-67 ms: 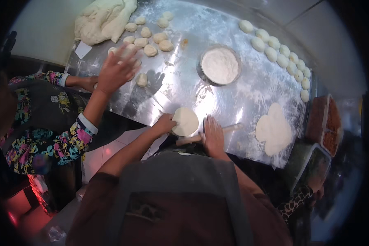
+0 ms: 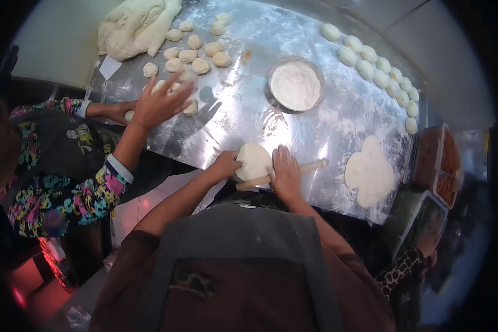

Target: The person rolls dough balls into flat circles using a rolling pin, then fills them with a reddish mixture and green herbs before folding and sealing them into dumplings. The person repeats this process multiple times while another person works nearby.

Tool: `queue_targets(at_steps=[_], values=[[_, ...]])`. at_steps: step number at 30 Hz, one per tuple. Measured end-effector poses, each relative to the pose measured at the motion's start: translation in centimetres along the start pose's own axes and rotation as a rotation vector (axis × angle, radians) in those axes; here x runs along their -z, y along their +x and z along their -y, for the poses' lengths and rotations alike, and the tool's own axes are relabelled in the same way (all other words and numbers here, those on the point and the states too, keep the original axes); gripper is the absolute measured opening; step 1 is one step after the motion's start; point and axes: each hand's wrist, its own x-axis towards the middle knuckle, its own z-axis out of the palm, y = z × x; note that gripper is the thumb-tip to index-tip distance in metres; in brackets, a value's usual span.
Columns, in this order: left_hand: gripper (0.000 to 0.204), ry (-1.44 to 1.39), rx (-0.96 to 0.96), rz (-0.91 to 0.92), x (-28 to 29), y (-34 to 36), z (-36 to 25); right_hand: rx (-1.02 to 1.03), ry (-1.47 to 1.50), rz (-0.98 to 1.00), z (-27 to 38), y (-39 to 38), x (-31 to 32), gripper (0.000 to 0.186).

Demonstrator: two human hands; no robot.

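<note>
Near the table's front edge lies a round, flat dough disc (image 2: 253, 161). My left hand (image 2: 225, 165) pinches the disc's left rim between closed fingers. Flat across a thin wooden rolling pin (image 2: 314, 165) rests my right hand (image 2: 286, 171), its fingers stretched out forward. The pin slants beside the disc and passes over its near edge, partly hidden under my palm. Off to the right, several thin dough sheets (image 2: 369, 172) lie overlapped on the floured metal.
A metal bowl of flour (image 2: 296, 86) stands mid-table. Dough balls (image 2: 200, 67) and a large dough mass (image 2: 135, 27) occupy the far left. Smooth dough balls (image 2: 365, 70) line the right edge, near filled tubs (image 2: 447, 166). A co-worker's hand (image 2: 163, 102) works at left.
The rolling pin has shifted slightly forward under my right hand, onto the disc's near edge. My left hand keeps hold of the disc. The co-worker's raised hand has moved slightly.
</note>
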Motion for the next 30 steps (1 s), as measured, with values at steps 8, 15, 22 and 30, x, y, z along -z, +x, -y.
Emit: queue_targets(at_steps=[8, 15, 22, 30], values=[[0.024, 0.483, -0.364, -0.377, 2.8, 2.3, 0.8, 0.049, 0.017, -0.158, 0.1, 3.9, -0.5, 0.056], [0.028, 0.588, -0.234, -0.282, 0.2, 1.5, -3.7, -0.046, 0.015, -0.242, 0.4, 6.7, -0.7, 0.055], [0.021, 0.268, -0.151, -0.320, 2.7, 1.5, -1.0, -0.030, -0.033, -0.068, -0.2, 2.0, -0.5, 0.051], [0.017, 0.506, -0.242, -0.253, 0.6, 1.1, -2.9, 0.005, -0.009, -0.277, 1.0, 9.8, -0.4, 0.047]])
